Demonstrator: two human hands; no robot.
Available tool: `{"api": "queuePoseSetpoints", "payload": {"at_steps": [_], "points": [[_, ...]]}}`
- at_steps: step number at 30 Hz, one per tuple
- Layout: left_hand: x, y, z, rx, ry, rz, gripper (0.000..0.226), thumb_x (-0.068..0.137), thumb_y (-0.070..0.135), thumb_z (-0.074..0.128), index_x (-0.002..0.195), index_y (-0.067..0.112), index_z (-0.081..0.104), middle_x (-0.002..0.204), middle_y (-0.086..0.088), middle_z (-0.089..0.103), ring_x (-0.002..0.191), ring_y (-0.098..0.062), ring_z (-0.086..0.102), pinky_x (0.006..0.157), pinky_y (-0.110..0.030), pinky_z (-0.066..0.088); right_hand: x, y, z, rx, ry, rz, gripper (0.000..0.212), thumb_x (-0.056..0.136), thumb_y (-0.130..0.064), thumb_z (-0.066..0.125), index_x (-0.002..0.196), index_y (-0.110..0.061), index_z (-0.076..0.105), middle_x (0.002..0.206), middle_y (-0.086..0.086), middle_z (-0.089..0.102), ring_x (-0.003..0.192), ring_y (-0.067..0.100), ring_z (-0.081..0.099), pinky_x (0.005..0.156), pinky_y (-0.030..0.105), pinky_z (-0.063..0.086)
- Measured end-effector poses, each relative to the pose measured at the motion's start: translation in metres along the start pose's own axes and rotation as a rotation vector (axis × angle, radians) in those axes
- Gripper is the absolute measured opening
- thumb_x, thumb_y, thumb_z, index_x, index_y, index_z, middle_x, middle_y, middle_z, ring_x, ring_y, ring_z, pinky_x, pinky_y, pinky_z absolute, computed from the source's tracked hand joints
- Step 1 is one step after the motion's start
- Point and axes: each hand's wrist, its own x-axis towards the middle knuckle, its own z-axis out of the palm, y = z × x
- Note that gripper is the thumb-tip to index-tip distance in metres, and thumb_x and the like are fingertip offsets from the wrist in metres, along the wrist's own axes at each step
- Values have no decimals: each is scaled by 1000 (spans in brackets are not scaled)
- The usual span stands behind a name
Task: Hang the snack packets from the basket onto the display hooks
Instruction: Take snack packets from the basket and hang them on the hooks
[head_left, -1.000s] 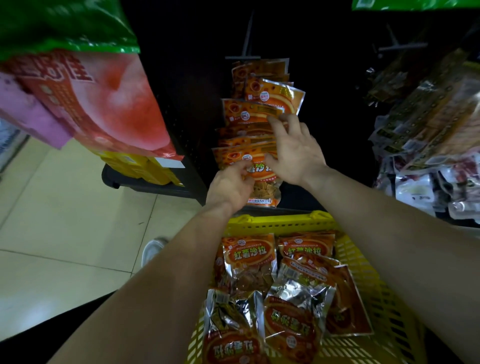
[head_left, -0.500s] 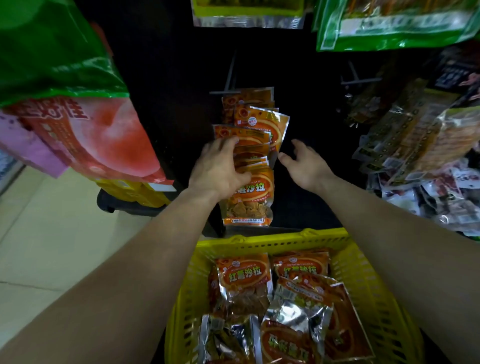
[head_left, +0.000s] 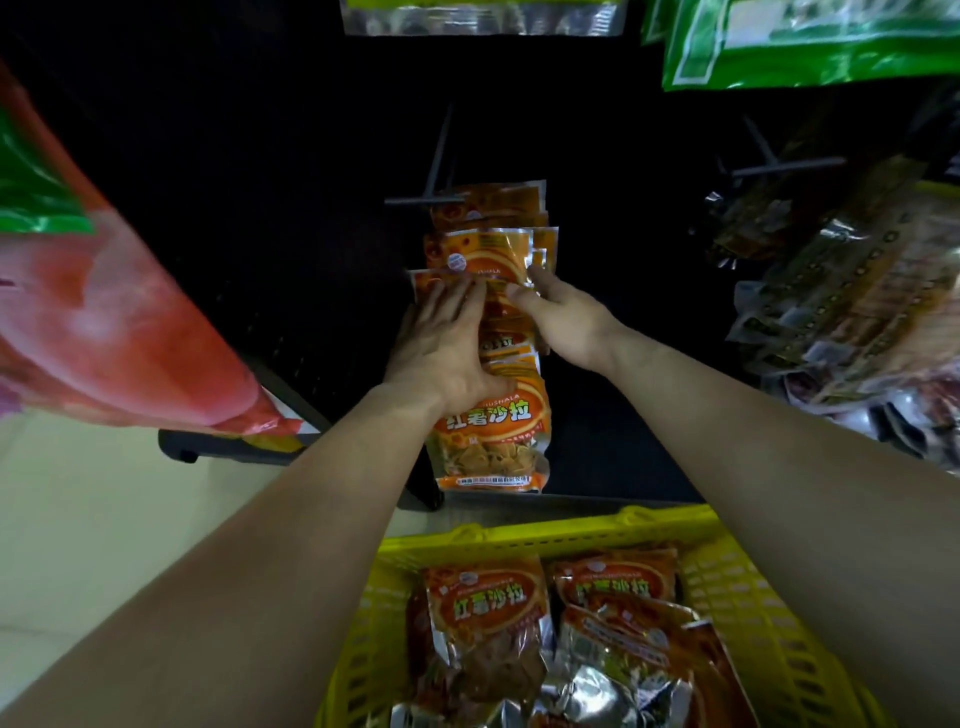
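A column of orange packets already hangs on the hook; the left hand lies flat on them, the right hand loosely open beside, neither gripping; several packets remain in the basket, so much is left.

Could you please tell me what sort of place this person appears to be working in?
Most likely a shop aisle being restocked. Orange snack packets hang in a row on a display hook, a yellow basket below holds more, and other bagged goods hang on neighbouring hooks.
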Motion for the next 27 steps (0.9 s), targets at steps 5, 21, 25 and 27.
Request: {"api": "queuePoseSetpoints", "payload": {"at_steps": [5,21,25,27], "points": [[-14,5,-9,33,3,12,128,67,65,78,159,27,-3,168,5,-2,154,-19,-5,124,-42,1,-22,3,-10,-105,81,-19,62,93,-58,50,148,-33,36,126,-17,53,101,0,51,70,11,31],[-218,30,20,-139,-73,-65,95,78,56,73,155,26,28,157,-3,37,141,-26,35,114,-40,35,-242,37,-20,-651,0,-8,45,95,-36,56,138,-22,50,134,5,45,117,31,55,97,39,46],[-252,27,80,-120,-271,-142,101,75,66,72,155,27,26,159,-2,34,142,-28,34,115,-42,33,-273,87,0,-727,-110,75,47,93,-38,58,137,-23,52,143,10,45,126,33,51,102,39,42],[-259,20,106,-127,-352,-184,103,74,68,71,155,25,25,158,-4,34,141,-30,36,115,-45,34,-281,110,13,-743,-177,134,49,93,-41,58,138,-22,51,142,10,47,127,32,51,103,39,42]]}}
